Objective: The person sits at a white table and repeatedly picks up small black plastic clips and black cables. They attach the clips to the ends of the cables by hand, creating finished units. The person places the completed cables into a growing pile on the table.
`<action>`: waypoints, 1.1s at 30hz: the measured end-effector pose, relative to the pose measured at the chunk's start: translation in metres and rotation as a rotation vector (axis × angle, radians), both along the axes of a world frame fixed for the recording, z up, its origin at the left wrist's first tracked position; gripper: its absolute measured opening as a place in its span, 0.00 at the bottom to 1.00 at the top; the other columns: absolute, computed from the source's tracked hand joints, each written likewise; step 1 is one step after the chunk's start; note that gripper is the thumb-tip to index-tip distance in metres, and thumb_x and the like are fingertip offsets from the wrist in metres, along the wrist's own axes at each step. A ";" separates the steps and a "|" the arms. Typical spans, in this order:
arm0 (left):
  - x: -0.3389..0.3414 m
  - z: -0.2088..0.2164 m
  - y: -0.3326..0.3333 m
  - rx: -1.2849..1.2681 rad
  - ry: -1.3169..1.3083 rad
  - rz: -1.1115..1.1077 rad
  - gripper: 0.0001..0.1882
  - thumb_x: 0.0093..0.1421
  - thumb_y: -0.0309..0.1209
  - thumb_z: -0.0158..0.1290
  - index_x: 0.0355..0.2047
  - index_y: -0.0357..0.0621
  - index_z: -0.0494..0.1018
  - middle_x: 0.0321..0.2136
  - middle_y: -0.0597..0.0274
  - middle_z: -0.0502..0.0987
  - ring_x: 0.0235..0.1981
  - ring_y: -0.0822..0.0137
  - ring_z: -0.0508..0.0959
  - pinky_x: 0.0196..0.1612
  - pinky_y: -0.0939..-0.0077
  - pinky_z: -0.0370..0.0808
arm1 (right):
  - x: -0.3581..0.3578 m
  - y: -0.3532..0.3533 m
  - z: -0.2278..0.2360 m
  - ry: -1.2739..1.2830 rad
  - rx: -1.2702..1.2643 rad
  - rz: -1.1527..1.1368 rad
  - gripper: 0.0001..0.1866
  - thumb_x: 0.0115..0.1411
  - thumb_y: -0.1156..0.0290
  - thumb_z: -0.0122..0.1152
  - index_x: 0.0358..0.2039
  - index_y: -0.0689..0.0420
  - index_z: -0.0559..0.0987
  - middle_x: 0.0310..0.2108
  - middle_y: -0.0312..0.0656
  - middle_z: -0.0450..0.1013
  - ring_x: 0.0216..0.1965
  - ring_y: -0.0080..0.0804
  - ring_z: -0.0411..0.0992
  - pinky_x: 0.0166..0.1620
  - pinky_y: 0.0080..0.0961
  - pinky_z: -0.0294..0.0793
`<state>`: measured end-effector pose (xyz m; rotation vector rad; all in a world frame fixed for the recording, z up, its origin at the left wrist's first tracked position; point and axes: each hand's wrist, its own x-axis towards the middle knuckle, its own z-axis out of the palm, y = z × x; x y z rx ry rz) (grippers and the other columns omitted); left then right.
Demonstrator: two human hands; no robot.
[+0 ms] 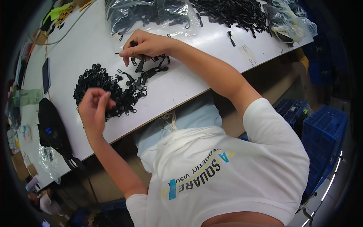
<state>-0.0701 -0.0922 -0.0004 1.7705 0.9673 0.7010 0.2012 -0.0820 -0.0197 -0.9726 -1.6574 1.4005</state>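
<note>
A heap of small black zipper sliders (124, 99) lies on the white table. My left hand (94, 108) is over the near left side of this heap, thumb and fingers curled together; it is slightly blurred, and whatever is between the fingertips cannot be made out. Farther off and to the right, my right hand (149, 44) is closed on a black zipper pull (133, 43), part of which sticks out between thumb and fingers. Just below that hand, several loose black zipper pulls with cord loops (153, 72) are scattered, partly hidden by the fingers.
Clear plastic bags (151, 17) with black pieces lie at the far side. A large pile of black pulls (236, 15) spreads at far right beside another plastic bag (289, 22). A phone (46, 75) and a black fan-like device (53, 126) rest at left. Blue crates (323, 132) stand right.
</note>
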 end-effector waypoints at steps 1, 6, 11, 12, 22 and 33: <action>0.011 -0.001 0.017 -0.038 -0.045 -0.035 0.04 0.60 0.23 0.51 0.32 0.34 0.69 0.20 0.62 0.75 0.22 0.74 0.75 0.28 0.83 0.71 | 0.001 0.000 -0.001 0.003 -0.008 -0.007 0.21 0.61 0.55 0.55 0.27 0.61 0.81 0.09 0.29 0.58 0.10 0.14 0.57 0.16 0.16 0.54; 0.043 0.007 0.072 -0.102 -0.087 -0.248 0.07 0.62 0.28 0.51 0.34 0.35 0.69 0.23 0.58 0.78 0.30 0.69 0.80 0.34 0.80 0.74 | -0.004 -0.003 0.000 0.036 -0.011 -0.067 0.18 0.63 0.57 0.52 0.32 0.59 0.81 0.10 0.28 0.55 0.13 0.14 0.58 0.18 0.16 0.55; 0.053 0.003 0.085 -0.095 -0.054 -0.223 0.07 0.61 0.28 0.51 0.33 0.34 0.71 0.23 0.59 0.77 0.27 0.71 0.79 0.32 0.81 0.73 | -0.011 0.010 -0.008 -0.100 0.561 -0.259 0.15 0.61 0.62 0.56 0.37 0.60 0.80 0.15 0.35 0.71 0.16 0.20 0.62 0.22 0.22 0.63; 0.052 0.000 0.085 -0.100 -0.051 -0.209 0.07 0.61 0.28 0.51 0.33 0.34 0.71 0.22 0.59 0.77 0.26 0.72 0.79 0.31 0.82 0.72 | -0.006 0.003 -0.009 -0.252 0.352 -0.285 0.15 0.58 0.58 0.57 0.35 0.55 0.82 0.23 0.43 0.76 0.28 0.39 0.74 0.30 0.31 0.69; 0.066 -0.023 0.071 0.123 0.034 -0.061 0.07 0.60 0.28 0.52 0.27 0.36 0.72 0.14 0.70 0.70 0.15 0.82 0.68 0.20 0.88 0.60 | -0.019 -0.005 -0.017 -0.895 0.689 -0.402 0.09 0.56 0.57 0.58 0.32 0.46 0.81 0.15 0.39 0.73 0.19 0.37 0.72 0.21 0.33 0.66; 0.079 -0.027 0.057 0.307 0.135 -0.039 0.07 0.59 0.25 0.52 0.24 0.36 0.70 0.13 0.69 0.69 0.14 0.81 0.69 0.19 0.86 0.64 | -0.018 -0.015 -0.014 -0.881 0.813 -0.350 0.04 0.46 0.68 0.55 0.21 0.54 0.73 0.14 0.39 0.71 0.18 0.40 0.73 0.21 0.37 0.68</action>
